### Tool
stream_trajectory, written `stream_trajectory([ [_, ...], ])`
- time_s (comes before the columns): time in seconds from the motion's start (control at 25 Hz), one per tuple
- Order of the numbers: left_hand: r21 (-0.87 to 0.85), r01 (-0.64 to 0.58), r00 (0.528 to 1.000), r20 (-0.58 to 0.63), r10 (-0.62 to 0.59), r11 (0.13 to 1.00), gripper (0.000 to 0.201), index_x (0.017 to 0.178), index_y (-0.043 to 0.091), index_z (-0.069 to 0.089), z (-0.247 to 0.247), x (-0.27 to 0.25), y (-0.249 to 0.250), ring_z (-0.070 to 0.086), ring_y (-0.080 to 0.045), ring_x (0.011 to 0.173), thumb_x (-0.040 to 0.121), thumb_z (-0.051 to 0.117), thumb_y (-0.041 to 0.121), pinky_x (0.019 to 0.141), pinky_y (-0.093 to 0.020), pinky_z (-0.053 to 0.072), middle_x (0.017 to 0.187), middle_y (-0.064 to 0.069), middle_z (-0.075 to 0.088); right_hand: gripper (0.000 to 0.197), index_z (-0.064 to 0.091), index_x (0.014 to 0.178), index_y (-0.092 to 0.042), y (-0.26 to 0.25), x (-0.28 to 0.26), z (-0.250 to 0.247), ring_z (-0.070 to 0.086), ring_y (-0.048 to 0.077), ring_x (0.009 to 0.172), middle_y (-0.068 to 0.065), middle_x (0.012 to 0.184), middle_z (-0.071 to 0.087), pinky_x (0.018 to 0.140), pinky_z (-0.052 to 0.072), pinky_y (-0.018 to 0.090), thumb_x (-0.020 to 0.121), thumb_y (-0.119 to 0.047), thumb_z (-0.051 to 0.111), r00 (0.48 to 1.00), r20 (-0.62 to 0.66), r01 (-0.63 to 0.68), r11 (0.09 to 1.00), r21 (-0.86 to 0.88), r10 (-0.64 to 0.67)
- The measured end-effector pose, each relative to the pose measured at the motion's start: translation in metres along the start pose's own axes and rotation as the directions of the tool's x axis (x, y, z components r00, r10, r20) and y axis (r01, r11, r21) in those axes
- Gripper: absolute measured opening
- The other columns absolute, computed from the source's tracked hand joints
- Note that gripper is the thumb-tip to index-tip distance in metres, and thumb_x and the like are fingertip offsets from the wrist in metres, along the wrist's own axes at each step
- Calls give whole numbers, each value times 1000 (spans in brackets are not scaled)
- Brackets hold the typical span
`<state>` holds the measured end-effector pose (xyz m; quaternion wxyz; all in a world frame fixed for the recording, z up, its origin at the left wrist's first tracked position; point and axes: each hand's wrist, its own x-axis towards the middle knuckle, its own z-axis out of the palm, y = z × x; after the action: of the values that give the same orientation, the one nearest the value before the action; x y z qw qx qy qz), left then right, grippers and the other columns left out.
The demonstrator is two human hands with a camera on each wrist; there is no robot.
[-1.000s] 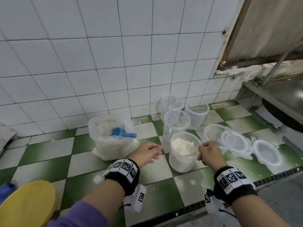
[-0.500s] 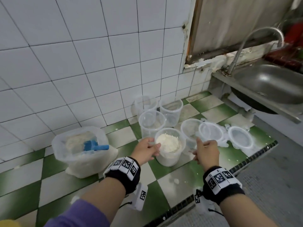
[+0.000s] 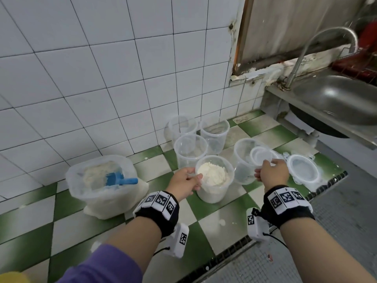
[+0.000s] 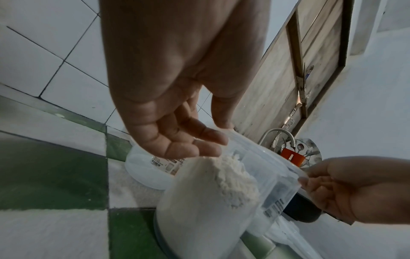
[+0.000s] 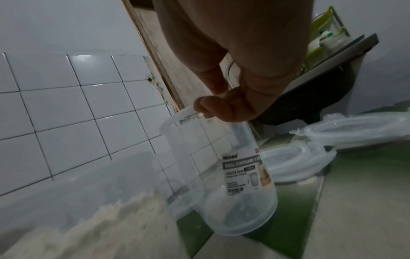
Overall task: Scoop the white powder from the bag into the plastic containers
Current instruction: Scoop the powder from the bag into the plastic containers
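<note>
A clear container heaped with white powder (image 3: 214, 193) (image 4: 210, 201) stands on the green and white tiled floor. My left hand (image 3: 196, 180) (image 4: 219, 136) grips its left rim, thumb over the edge and fingers curled on the outside. Just to its right is an empty labelled container (image 3: 242, 170) (image 5: 233, 201); my right hand (image 3: 265, 170) (image 5: 206, 106) pinches its rim. The open bag of powder (image 3: 106, 190) sits at the left with a blue scoop (image 3: 120, 179) lying in it.
Three more empty containers (image 3: 190, 150) cluster by the tiled wall. Loose lids (image 3: 304, 172) (image 5: 295, 163) lie on the floor to the right. A steel sink (image 3: 336, 103) juts out at the far right. A floor drain grate (image 3: 234, 252) runs along the near tile edge.
My right hand has gone from the powder container's right side to the empty container's rim. The left hand stays on the powder container. The head view has swung right toward the sink.
</note>
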<state>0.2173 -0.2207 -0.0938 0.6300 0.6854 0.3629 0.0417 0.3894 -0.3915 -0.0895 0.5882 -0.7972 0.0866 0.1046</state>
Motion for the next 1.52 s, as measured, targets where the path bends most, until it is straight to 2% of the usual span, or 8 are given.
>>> stream_trajectory([
  [0.16,-19,-8,1000,-13,8,1000,31,122,19,55,-1,-3,-2,62,-11,72,93,62,25,64,-22,49,87,0,69,28,45,123,-5,-27,-7,-9,57,17,52,14,78,66,52,46,28,96,-16,44,985,-57,168,985,45,-166],
  [0.28,-11,-29,997,-74,28,1000,28,120,17,59,-10,-11,2,65,-11,78,95,59,30,71,-25,52,96,2,69,26,47,120,-7,-54,-27,-7,55,16,51,6,70,65,60,48,33,97,-19,46,952,-14,305,951,59,-305],
  [0.44,-79,-281,926,-286,248,956,25,112,19,61,-48,-41,32,67,-10,83,98,49,35,77,-25,56,97,4,70,16,51,112,-14,-95,-70,11,54,13,52,4,67,63,56,50,29,97,-19,49,864,103,475,866,155,-493],
  [0.64,-150,-532,745,-551,376,834,24,108,16,68,-122,-96,62,64,-7,81,95,55,32,77,-23,53,96,3,70,11,57,106,-17,-133,-136,55,50,13,49,0,55,59,48,42,25,96,-19,53,649,413,556,769,316,-639],
  [0.92,-80,-481,628,-726,279,873,54,102,16,71,-187,-166,16,63,-15,87,80,59,64,81,-32,50,97,-1,72,13,66,99,-10,-127,-214,122,47,7,44,10,56,47,45,37,16,93,-17,56,289,801,500,796,341,-525],
  [1.2,-212,-368,692,-713,114,905,32,82,14,71,-209,-199,-58,57,-21,79,73,73,46,76,-37,47,80,-4,67,15,65,91,-12,-68,-239,169,44,9,43,-2,46,53,46,37,19,93,-25,58,41,958,572,792,211,-285],
  [1.36,-254,-148,783,-621,-44,956,23,86,1,68,-206,-192,-96,58,-13,72,83,73,23,72,-27,46,77,-1,67,15,63,89,-16,-22,-234,176,59,13,55,-2,65,66,55,51,25,93,-30,58,25,981,667,734,127,-193],
  [1.52,-216,-2,830,-544,-119,976,15,77,9,68,-199,-178,-118,54,-3,64,82,75,21,61,-15,41,72,3,64,14,60,84,-22,9,-222,174,64,14,66,-3,73,66,64,56,30,93,-32,56,63,981,787,613,66,-186],
])
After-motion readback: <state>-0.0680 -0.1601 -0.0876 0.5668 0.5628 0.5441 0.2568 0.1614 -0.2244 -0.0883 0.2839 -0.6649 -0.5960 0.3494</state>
